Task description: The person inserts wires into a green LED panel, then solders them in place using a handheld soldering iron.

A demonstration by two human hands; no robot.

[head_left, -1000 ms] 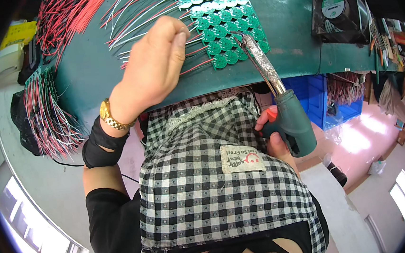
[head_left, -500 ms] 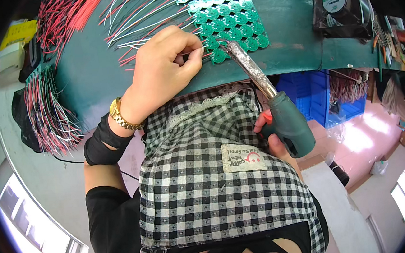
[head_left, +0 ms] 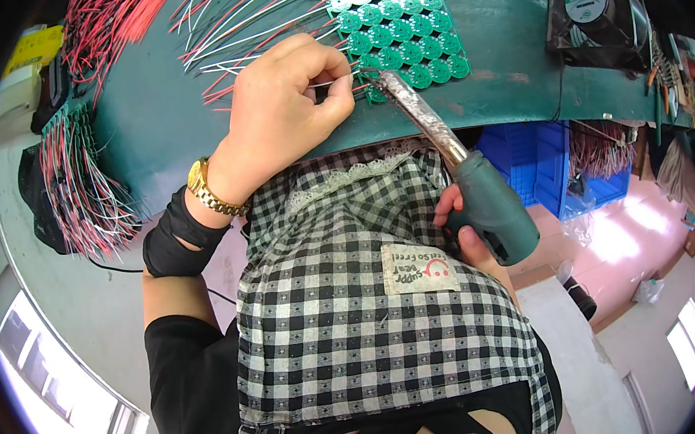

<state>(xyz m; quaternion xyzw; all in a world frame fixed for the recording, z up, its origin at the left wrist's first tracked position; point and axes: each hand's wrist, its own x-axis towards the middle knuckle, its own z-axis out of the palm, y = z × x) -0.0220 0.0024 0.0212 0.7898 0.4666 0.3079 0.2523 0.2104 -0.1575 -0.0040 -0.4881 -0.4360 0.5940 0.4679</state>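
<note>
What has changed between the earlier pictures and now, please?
The left hand moved right, to the edge of the green boards; its fingertips now seem to pinch a white wire. The soldering iron swung its tip left, to that edge. The right hand still grips it; the fan stayed.

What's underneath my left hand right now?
Under your left hand is the green table, with red and white wires showing past its left side. Anything directly beneath the palm is hidden.

Two hands (head_left: 285, 95) (head_left: 474, 248), one soldering iron (head_left: 495, 205), one fan (head_left: 593, 22), one wristwatch (head_left: 200, 181)
</note>
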